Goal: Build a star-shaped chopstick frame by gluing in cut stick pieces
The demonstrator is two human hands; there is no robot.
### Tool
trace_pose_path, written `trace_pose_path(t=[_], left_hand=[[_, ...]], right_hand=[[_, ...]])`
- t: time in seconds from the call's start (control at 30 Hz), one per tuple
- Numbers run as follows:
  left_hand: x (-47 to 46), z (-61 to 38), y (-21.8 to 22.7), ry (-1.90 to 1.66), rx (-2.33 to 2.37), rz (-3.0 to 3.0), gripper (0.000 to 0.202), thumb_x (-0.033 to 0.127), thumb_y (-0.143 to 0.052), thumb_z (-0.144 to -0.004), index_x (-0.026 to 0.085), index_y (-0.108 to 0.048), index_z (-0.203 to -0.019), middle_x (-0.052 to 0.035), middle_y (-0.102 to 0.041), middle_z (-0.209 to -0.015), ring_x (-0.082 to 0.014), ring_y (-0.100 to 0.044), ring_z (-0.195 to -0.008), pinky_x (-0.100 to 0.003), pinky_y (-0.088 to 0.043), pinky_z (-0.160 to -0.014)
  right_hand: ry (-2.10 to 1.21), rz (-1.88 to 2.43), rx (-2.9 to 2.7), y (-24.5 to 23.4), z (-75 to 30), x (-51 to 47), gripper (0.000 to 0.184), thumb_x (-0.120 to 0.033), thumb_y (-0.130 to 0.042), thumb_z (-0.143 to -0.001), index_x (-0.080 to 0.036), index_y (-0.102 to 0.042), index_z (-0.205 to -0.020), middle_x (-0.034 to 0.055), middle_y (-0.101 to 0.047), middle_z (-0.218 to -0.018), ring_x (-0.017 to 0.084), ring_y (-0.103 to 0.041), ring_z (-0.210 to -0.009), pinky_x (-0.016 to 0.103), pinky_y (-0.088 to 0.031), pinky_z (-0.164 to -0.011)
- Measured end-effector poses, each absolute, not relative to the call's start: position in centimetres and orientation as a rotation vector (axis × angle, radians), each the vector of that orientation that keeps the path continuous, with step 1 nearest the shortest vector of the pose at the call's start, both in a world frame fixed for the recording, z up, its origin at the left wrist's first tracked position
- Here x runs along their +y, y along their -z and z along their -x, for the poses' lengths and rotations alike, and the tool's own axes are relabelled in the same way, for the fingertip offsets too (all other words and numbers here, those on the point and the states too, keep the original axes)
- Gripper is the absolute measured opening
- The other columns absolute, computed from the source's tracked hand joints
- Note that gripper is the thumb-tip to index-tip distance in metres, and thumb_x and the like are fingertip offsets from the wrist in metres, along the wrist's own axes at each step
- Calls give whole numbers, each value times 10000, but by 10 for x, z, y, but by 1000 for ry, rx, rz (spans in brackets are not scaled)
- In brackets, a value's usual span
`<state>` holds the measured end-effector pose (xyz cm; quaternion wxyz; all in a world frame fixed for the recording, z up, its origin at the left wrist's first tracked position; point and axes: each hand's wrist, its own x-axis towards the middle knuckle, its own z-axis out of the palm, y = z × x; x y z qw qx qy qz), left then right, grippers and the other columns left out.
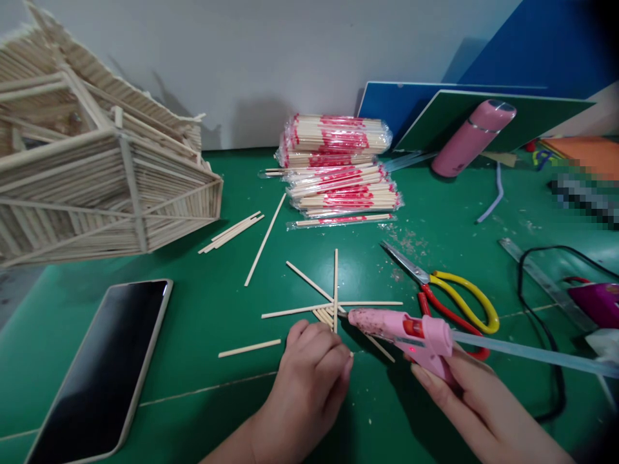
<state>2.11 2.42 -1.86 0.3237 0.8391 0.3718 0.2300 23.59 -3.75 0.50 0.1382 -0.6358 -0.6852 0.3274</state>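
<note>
Right hand (464,386) grips a pink glue gun (406,332), nozzle touching the crossing of loose wooden sticks (333,303) on the green desk (203,322). Left hand (312,370) is curled, fingers pinching the near ends of those sticks. Scissors (449,293) lie just beyond the gun. A phone (106,367) lies at left, stick packets (338,164) and a stick model (91,167) farther back.

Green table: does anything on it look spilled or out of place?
Yes. Pale crumbs are strewn on the green table between the scissors and the wrapped chopstick packs, like cutting waste. The pink bottle lies tipped against a green board. Loose sticks lie scattered left of the glue gun.
</note>
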Motion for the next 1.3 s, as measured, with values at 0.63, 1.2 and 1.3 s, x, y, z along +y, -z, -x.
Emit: trace_pose_path(t=[0.63, 1.2, 1.3], left_hand=[[24, -21, 18, -622, 961, -2200, 155, 110, -403, -805, 166, -528, -733, -26, -526, -711, -148, -428, -710, -338, -318, -728], [23, -21, 19, -611, 966, -2211, 173, 116, -394, -804, 172, -545, -740, -25, -530, -717, -152, -439, -718, -341, -330, -738], [23, -21, 18, -605, 972, -2210, 194, 118, -380, -809, 173, -556, -748, -28, -531, -716, -151, -443, -721, -341, -338, -744]], right_hand=[[-905, 1848, -1945, -5, -235, -36, 312, -299, -418, -843, -237, -456, -1146, 60, -594, -1103, 179, -567, -984, 256, -465, -833], [-973, 1884, -1909, -4, -237, -39, 283, -310, -389, -860, -226, -446, -1124, 61, -577, -1110, 162, -547, -1003, 255, -438, -865], [-913, 1878, -1945, -6, -238, -38, 290, -309, -397, -853, -208, -458, -1119, 84, -590, -1087, 182, -566, -976, 277, -455, -846]])
